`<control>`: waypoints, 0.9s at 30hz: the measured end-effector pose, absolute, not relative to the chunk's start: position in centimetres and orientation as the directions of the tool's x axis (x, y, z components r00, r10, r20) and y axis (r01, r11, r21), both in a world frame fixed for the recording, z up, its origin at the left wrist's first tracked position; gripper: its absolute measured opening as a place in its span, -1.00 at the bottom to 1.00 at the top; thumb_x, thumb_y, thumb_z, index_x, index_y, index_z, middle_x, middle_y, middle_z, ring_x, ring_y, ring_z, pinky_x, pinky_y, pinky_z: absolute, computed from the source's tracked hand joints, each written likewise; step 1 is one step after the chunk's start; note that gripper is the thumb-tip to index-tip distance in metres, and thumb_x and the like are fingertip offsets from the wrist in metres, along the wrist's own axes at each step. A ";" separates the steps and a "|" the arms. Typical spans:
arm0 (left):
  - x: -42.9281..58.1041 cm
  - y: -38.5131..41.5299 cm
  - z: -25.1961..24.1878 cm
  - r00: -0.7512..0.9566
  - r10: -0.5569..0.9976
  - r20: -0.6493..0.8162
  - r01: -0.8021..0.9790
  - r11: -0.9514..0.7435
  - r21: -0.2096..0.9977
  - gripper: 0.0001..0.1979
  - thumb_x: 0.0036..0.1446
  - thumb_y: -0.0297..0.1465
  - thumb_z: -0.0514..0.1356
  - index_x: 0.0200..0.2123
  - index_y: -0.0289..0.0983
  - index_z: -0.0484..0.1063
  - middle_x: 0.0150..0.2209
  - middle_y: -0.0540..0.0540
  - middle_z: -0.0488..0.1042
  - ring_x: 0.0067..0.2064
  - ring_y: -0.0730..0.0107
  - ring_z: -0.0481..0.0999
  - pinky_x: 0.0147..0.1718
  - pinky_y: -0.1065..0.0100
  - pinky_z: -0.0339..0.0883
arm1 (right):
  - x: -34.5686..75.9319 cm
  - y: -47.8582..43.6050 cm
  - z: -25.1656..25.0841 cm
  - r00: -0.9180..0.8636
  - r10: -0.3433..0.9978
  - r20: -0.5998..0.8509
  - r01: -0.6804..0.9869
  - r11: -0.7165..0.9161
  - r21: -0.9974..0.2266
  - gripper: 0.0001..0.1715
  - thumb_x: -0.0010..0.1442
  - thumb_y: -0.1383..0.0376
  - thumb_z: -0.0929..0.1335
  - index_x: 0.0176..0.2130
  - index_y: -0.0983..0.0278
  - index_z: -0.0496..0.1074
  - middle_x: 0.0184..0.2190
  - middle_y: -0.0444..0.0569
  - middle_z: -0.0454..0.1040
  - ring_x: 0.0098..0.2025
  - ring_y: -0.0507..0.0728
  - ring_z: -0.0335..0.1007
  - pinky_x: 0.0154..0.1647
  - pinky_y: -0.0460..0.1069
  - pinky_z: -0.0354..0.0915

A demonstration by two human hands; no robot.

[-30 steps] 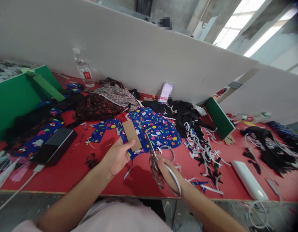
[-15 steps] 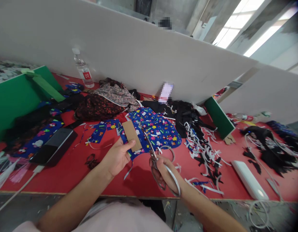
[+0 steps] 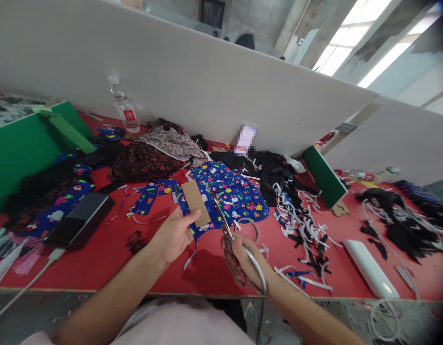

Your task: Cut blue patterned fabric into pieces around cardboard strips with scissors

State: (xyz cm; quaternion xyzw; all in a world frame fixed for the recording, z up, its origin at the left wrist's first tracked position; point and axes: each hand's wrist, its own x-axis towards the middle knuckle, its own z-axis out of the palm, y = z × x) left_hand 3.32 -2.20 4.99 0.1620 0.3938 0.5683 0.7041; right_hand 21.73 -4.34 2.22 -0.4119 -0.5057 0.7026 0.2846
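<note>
My left hand [image 3: 178,232] pinches a flat piece of brown cardboard [image 3: 196,203] together with the near edge of a blue cartoon-print cloth [image 3: 239,191]. The thumb lies on top of the cardboard and the fingers are underneath. In my right hand [image 3: 245,251] is a pair of metal scissors [image 3: 257,270], its loop handles around my fingers. The blades point away from me over the cloth, just right of the cardboard. A white tie hangs from the cloth below my left hand.
A dark power bank [image 3: 79,220] with a cable lies left. A water bottle [image 3: 126,108] and a phone [image 3: 245,139] stand against the white partition [image 3: 192,81]. Cut strips [image 3: 308,235] are heaped right, near a white device [image 3: 370,268]. Green boards [image 3: 325,175] rise at both sides.
The view has shifted very slightly. Both hands keep their hold, and the cardboard, cloth and scissors stay in nearly the same place.
</note>
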 end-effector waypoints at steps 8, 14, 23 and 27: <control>3.4 -2.2 5.1 0.066 0.935 -0.348 -0.674 0.299 0.676 -0.49 0.07 -0.60 0.15 0.11 -0.23 0.24 -0.11 -0.13 0.53 -0.15 0.30 0.54 -0.25 0.37 0.45 | 21.7 -4.2 2.6 -0.503 0.819 -0.276 0.031 -0.302 -0.953 -0.45 0.14 -0.17 0.16 -0.34 0.27 0.22 -0.70 -0.30 0.06 -0.76 -0.12 -0.11 -0.81 -0.19 -0.01; 3.5 -2.3 5.4 0.055 0.931 -0.362 -0.671 0.303 0.677 -0.47 0.05 -0.61 0.15 0.11 -0.23 0.23 -0.12 -0.13 0.53 -0.15 0.29 0.54 -0.26 0.38 0.45 | 21.7 -4.1 2.5 -0.513 0.818 -0.262 0.044 -0.279 -0.959 -0.47 0.17 -0.15 0.14 -0.34 0.26 0.21 -0.70 -0.30 0.07 -0.76 -0.11 -0.09 -0.81 -0.18 0.00; 3.3 -2.2 4.9 0.059 0.934 -0.352 -0.666 0.300 0.683 -0.49 0.04 -0.58 0.18 0.09 -0.24 0.26 -0.11 -0.13 0.53 -0.14 0.29 0.54 -0.22 0.37 0.44 | 21.6 -4.0 2.5 -0.509 0.815 -0.277 0.072 -0.280 -0.957 -0.47 0.18 -0.14 0.13 -0.33 0.27 0.22 -0.70 -0.30 0.08 -0.77 -0.11 -0.07 -0.80 -0.19 0.00; 3.3 -2.3 4.5 0.087 0.937 -0.338 -0.666 0.307 0.680 -0.50 0.03 -0.58 0.19 0.07 -0.23 0.28 -0.10 -0.12 0.53 -0.13 0.28 0.53 -0.14 0.32 0.42 | 21.6 -4.0 2.6 -0.506 0.817 -0.275 0.073 -0.278 -0.958 -0.44 0.16 -0.16 0.14 -0.32 0.27 0.23 -0.69 -0.30 0.09 -0.77 -0.11 -0.06 -0.81 -0.18 0.01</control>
